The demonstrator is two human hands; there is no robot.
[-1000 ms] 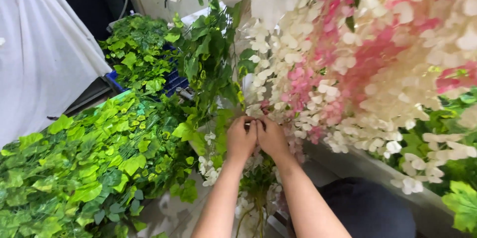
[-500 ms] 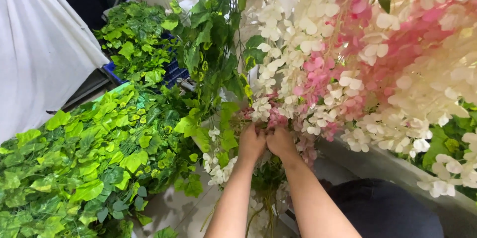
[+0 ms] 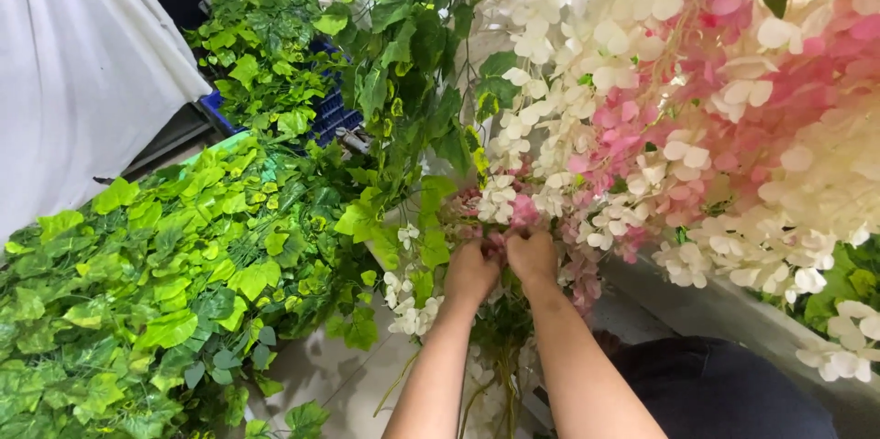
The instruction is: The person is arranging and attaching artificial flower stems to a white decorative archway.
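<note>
My left hand (image 3: 469, 274) and my right hand (image 3: 534, 257) are side by side with fingers curled into a hanging cluster of artificial pink and white blossoms (image 3: 587, 173). Both grip the flower stems just below the pink blooms (image 3: 522, 212). The fingertips are hidden among petals. Green stems (image 3: 500, 347) trail down between my forearms. A leafy green vine (image 3: 412, 63) hangs just left of my hands.
A big heap of bright green artificial leaves (image 3: 156, 283) fills the left. A blue crate (image 3: 332, 115) holds more foliage (image 3: 261, 45) behind it. White cloth (image 3: 73, 63) hangs at the far left. A pale floor (image 3: 321, 375) lies below; dark fabric (image 3: 724, 393) is at lower right.
My hands stay joined on the flower cluster and have shifted slightly to the right and down in the view. The camera has moved a little closer.
</note>
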